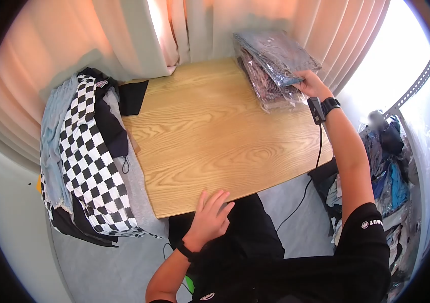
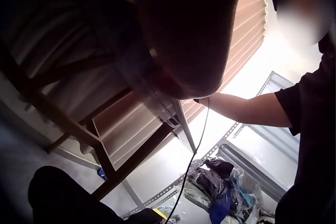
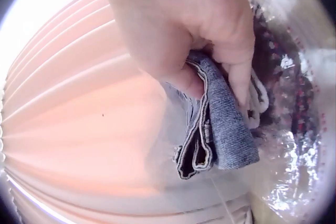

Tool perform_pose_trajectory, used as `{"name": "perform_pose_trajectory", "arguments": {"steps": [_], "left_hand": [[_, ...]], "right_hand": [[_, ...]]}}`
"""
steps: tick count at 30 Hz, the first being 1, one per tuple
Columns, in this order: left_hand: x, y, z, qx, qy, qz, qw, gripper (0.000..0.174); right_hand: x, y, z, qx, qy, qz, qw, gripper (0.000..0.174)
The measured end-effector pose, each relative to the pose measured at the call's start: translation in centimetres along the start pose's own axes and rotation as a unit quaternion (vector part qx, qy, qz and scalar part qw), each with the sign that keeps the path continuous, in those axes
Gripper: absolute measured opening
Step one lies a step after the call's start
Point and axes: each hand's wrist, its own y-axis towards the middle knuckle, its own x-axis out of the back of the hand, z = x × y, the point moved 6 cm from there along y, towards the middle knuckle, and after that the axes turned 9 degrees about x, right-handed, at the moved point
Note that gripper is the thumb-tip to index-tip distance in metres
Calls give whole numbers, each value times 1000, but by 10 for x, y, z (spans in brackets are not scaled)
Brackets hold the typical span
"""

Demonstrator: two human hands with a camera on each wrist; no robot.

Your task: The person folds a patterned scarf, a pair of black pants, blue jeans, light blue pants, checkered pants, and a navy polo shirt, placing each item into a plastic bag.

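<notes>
At the far right of the table, my right hand [image 1: 313,85] pinches the near corner of a folded denim garment [image 1: 278,50]. The right wrist view shows the thumb on one side of the layered denim edge [image 3: 228,129] and fingers on the other. Beneath it lie patterned clothes in a clear plastic bag [image 1: 263,81], whose shiny film [image 3: 294,166] shows beside the denim. My left hand [image 1: 209,217] is at the table's front edge, fingers spread and holding nothing. The left wrist view is mostly dark and looks below the tabletop.
A wooden table [image 1: 215,131] stands before me. On its left, a checkered garment [image 1: 93,166] lies heaped with other clothes, near a black flat piece [image 1: 133,97]. Curtains [image 1: 124,35] hang behind. To the right, bagged clothes [image 1: 389,171] fill a metal rack; a cable [image 1: 308,187] hangs from my right wrist.
</notes>
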Motion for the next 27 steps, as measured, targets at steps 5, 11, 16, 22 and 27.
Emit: {"name": "perform_pose_trajectory", "arguments": {"steps": [5, 11, 16, 22, 27], "left_hand": [[0, 4, -1, 13, 6, 15, 1000, 38], [4, 3, -1, 21, 4, 32, 999, 33], [4, 4, -1, 35, -5, 34, 999, 30], [16, 1, 3, 33, -63, 15, 997, 28], [74, -4, 30, 122, -108, -92, 982, 30]], "right_hand": [[-11, 25, -10, 55, -1, 9, 998, 17], [-30, 25, -35, 149, 101, -113, 977, 10], [-14, 15, 4, 276, -285, -20, 918, 31], [-14, -14, 5, -46, 73, -24, 996, 45], [13, -123, -30, 143, 81, -24, 986, 41]]}}
